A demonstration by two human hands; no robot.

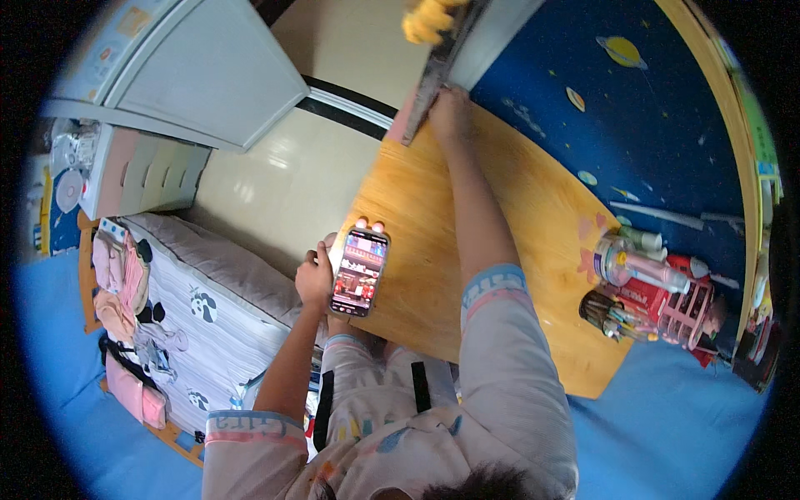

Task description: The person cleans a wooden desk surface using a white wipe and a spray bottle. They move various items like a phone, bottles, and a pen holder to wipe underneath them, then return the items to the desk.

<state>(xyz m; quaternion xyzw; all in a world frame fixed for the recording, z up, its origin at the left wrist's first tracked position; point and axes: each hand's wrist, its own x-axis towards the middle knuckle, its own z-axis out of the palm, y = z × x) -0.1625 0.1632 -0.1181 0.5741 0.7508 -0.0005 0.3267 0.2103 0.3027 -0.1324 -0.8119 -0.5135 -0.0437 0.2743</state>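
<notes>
A smartphone (360, 273) with a lit screen lies at the left edge of the wooden desk (417, 225), two small pink balls at its top end. My left hand (314, 277) is curled close against the phone's left side at the desk edge; whether it grips the phone or the edge is hidden. My right arm stretches to the desk's far end. There my right hand (451, 112) is closed beside a long dark strip-like piece (432, 82), with its fingertips mostly hidden. Something yellow and fluffy (427, 21) hangs near the top of that piece.
At the desk's right side stand a pen holder (602, 310), a clear bottle (637, 265) and a pink rack (685, 315). A blue space-patterned panel (617, 100) borders the desk. To the left are a bed (208, 287) with clothes, drawers (154, 173) and a white cabinet (208, 71).
</notes>
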